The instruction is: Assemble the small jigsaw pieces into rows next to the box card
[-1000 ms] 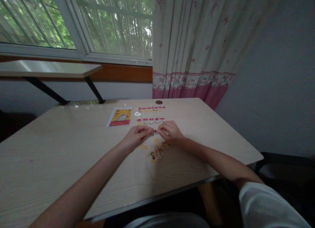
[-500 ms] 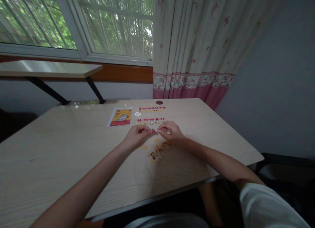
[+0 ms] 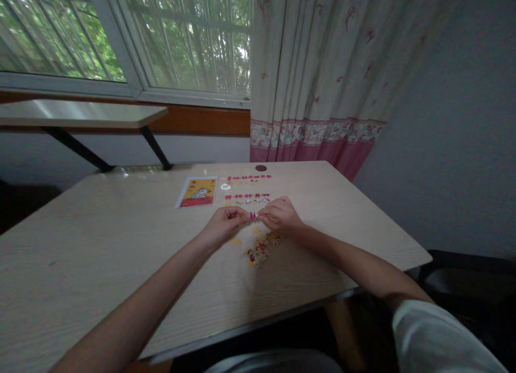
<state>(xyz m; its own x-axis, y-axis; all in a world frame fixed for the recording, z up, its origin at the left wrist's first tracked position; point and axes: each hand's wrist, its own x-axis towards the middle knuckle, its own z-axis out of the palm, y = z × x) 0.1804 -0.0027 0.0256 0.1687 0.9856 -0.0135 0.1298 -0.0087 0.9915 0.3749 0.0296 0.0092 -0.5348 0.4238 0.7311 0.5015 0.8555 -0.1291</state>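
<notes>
My left hand [image 3: 228, 222] pinches a small red and white jigsaw puzzle piece [image 3: 252, 216] by its left side. Fingertips of my right hand [image 3: 280, 215] are closed on the right side of the same spot, at a whitish piece; whether the two pieces are joined I cannot tell. Just below the hands lies a loose heap of puzzle pieces [image 3: 260, 248], mostly yellow and cream with some red. Beyond my fingers, rows of red pieces [image 3: 246, 195] and white and yellow pieces [image 3: 249, 201] are laid out on the table.
A picture card [image 3: 197, 192] with a white animal on yellow and red lies left of the rows. Farther back are more rows of pieces [image 3: 249, 177] and a dark round disc [image 3: 261, 168]. A raised shelf [image 3: 80, 114] stands at the back left of the table [image 3: 121, 255].
Both hands stay nearly in place. My right fingers have curled slightly closer around the piece, and the held pieces have shifted a little. The rows, heap and card look unchanged.
</notes>
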